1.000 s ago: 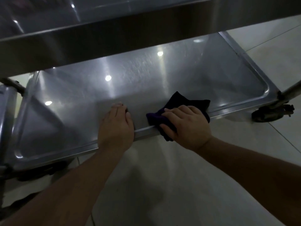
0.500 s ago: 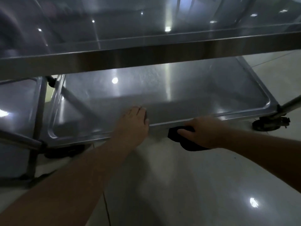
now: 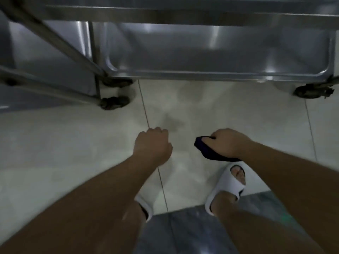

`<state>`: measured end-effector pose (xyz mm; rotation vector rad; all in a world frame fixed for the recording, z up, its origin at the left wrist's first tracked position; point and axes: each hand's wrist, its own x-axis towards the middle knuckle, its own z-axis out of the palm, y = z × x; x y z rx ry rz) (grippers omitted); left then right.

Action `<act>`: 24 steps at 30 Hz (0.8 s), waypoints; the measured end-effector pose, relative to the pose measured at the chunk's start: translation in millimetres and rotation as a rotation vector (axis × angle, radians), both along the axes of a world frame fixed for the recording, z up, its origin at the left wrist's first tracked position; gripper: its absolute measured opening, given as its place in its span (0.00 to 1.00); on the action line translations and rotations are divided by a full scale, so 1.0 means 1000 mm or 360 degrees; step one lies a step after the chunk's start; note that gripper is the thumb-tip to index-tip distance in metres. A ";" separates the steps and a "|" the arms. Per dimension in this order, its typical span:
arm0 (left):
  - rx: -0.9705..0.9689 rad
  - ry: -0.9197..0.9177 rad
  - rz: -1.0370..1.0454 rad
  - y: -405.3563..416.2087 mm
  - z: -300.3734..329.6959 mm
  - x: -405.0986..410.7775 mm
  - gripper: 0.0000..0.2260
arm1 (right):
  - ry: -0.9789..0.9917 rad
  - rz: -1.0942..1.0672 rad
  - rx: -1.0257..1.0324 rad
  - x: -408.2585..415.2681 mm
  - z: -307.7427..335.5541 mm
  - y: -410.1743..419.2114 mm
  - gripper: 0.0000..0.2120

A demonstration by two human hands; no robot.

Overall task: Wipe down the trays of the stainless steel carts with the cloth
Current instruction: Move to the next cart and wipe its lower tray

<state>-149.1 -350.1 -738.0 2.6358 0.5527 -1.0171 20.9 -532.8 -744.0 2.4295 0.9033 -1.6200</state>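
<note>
Two bare hands held well short of the cart tray (image 3: 211,70), left hand (image 3: 152,143) loosely fisted and empty, right hand (image 3: 226,143) clutching one dark cloth (image 3: 207,151), three wheels (image 3: 114,102) under the tray, two white slippers (image 3: 229,187) behind.

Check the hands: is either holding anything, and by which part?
The right hand grips the dark cloth bunched at its upper edge. The left hand is curled, with nothing visible in it.

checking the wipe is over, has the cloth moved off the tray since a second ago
Yes. The cloth, then on the tray's front rim, is now pulled back toward the person, held in the right hand above the floor.
</note>
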 end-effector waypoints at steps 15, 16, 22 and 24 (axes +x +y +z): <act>-0.0154 0.0126 0.0643 0.052 0.320 -0.126 0.16 | -0.0080 0.0206 -0.0031 -0.088 0.337 0.094 0.28; -0.0145 0.0085 0.0697 0.061 0.340 -0.135 0.16 | -0.0103 0.0214 -0.0025 -0.095 0.358 0.106 0.28; -0.0102 -0.0053 0.0846 0.115 0.456 -0.185 0.15 | -0.0244 0.0344 0.0061 -0.147 0.478 0.181 0.27; -0.0079 -0.0087 0.0791 0.132 0.496 -0.206 0.15 | -0.0262 0.0346 0.0111 -0.169 0.522 0.209 0.26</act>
